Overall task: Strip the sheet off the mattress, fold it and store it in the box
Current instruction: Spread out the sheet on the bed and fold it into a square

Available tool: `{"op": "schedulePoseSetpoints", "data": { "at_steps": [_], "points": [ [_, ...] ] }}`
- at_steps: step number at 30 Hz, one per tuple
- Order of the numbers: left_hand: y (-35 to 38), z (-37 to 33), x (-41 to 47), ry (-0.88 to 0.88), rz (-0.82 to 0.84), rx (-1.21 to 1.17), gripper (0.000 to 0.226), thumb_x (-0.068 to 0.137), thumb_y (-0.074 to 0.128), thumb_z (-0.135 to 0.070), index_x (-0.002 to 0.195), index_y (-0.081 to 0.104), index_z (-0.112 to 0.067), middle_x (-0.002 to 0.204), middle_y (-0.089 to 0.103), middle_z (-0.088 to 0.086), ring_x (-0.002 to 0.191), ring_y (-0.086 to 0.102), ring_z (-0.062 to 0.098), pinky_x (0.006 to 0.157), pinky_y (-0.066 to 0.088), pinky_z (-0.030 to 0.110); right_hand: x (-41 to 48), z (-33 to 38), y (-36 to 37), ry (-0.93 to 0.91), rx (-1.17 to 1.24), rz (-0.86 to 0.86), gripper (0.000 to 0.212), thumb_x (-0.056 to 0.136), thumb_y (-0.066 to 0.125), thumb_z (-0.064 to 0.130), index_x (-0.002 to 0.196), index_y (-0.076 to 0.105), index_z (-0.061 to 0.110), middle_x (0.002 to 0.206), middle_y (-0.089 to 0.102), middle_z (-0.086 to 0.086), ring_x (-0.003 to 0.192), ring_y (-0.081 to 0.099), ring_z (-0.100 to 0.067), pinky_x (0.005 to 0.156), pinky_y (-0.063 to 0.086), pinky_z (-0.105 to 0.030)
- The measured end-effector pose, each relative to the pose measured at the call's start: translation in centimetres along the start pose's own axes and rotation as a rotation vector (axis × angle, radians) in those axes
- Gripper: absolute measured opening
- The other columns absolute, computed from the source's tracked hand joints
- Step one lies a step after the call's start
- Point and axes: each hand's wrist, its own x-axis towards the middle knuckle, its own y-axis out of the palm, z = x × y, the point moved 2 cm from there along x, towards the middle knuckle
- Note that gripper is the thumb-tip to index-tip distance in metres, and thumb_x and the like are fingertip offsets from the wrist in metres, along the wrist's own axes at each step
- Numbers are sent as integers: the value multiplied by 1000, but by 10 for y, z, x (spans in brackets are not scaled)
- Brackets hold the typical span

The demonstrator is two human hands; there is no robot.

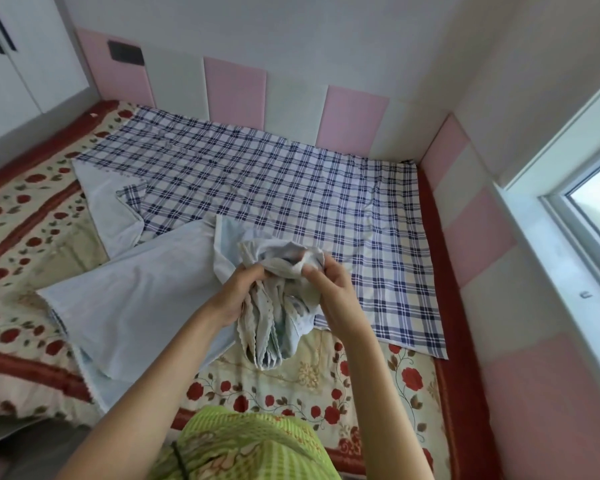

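A blue-and-white checked sheet point(257, 174) lies spread over the far half of the mattress point(25, 216), which has a cream cover with red flowers. The sheet's near-left part is turned over and shows its pale blue underside point(142, 292). One edge is gathered into a bunched, pleated wad point(278, 306) held above the mattress. My left hand point(238, 292) grips the wad from the left. My right hand point(329, 289) grips it from the right, thumb on top. No box is in view.
Pink and white padded panels point(236, 88) line the wall behind and to the right of the bed. A window point(589, 202) with a white sill is at the right. White cupboard doors point(11, 53) stand at the far left.
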Motion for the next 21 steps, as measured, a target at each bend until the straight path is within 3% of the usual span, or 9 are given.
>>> {"op": "schedulePoseSetpoints", "data": {
  "at_steps": [2, 4, 6, 7, 10, 13, 16, 18, 21],
  "points": [
    [1, 2, -3, -10, 53, -43, 43, 81, 45, -32, 107, 64, -4, 105, 69, 16, 101, 64, 27, 88, 50, 36, -1, 2, 8, -32, -3, -45, 44, 81, 71, 40, 103, 63, 3, 99, 66, -17, 93, 63, -32, 86, 50, -48],
    [3, 2, -3, -9, 71, -55, 50, 90, 39, -41, 119, 60, -6, 115, 66, 16, 109, 62, 26, 94, 49, 37, -1, 1, 12, -52, 16, -126, 29, 81, 68, 45, 91, 69, 18, 93, 67, -9, 89, 61, -28, 82, 50, -46],
    [4, 0, -3, -30, 5, -37, 44, 99, 35, -40, 114, 63, -10, 107, 70, 12, 105, 64, 25, 89, 50, 34, 0, 0, 9, -82, 2, -184, 14, 93, 57, 29, 87, 69, 23, 90, 67, -3, 88, 61, -23, 78, 51, -40],
    [5, 0, -2, -51, -34, -31, 40, 101, 35, -35, 106, 66, -11, 99, 73, 9, 98, 66, 22, 85, 50, 32, -1, 1, 6, -107, -29, -179, 19, 96, 52, 19, 88, 69, 23, 90, 67, -2, 88, 61, -21, 76, 52, -36],
    [-2, 0, 3, -124, -82, -5, 36, 100, 37, -30, 92, 68, -14, 84, 74, 5, 82, 69, 18, 78, 50, 32, -6, 7, 2, -123, -205, -22, 26, 96, 49, 4, 91, 69, 20, 85, 67, -7, 76, 61, -19, 67, 52, -30],
    [-5, -4, 3, -192, -11, 103, 34, 99, 40, -30, 96, 69, -12, 88, 72, 9, 86, 67, 24, 79, 50, 33, -9, 11, 5, -89, -491, 233, 34, 94, 53, 4, 90, 72, 32, 80, 60, -32, 59, 49, -36, 58, 39, -37],
    [-3, -7, 2, -207, 65, 212, 33, 99, 41, -31, 105, 66, -11, 97, 71, 12, 92, 67, 25, 81, 52, 34, -7, 17, 10, -49, -568, 301, 14, 93, 58, 12, 91, 71, 17, 81, 63, -25, 64, 52, -38, 60, 41, -38],
    [-2, -10, 0, -154, 106, 255, 31, 99, 41, -30, 101, 66, -12, 93, 72, 7, 88, 67, 20, 77, 52, 30, -3, 21, 15, -95, -610, 224, 13, 93, 60, 21, 90, 66, 10, 80, 62, -24, 64, 54, -38, 57, 44, -40],
    [2, -18, -2, -64, 119, 301, 28, 100, 41, -26, 96, 65, -14, 91, 71, 3, 89, 66, 15, 80, 51, 26, 4, 22, 25, -221, -643, -38, 7, 91, 64, 16, 86, 66, 21, 80, 67, -13, 70, 61, -33, 61, 50, -44]
  ]
}}
